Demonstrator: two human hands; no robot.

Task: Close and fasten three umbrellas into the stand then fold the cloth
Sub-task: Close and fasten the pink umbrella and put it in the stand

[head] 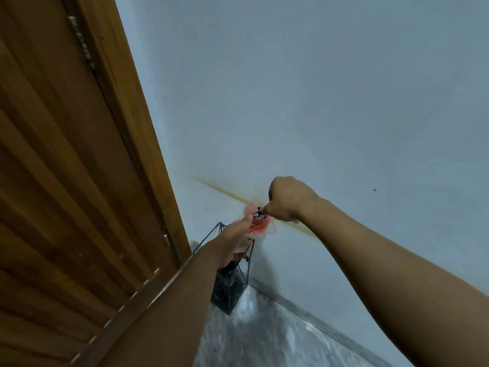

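umbrella point(258, 227), red, is gripped by both the left hand point(236, 231) and right hand point(287, 198), above the stand point(230, 284) at 6 o'clock; fastening seems underway, lowering comes next.

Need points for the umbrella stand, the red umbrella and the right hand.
umbrella stand point(229, 292): head view, dark lower body of the wire stand on the floor.
red umbrella point(260, 228): head view, blurred red fabric between the hands.
right hand point(287, 201): head view, back of the curled fist.
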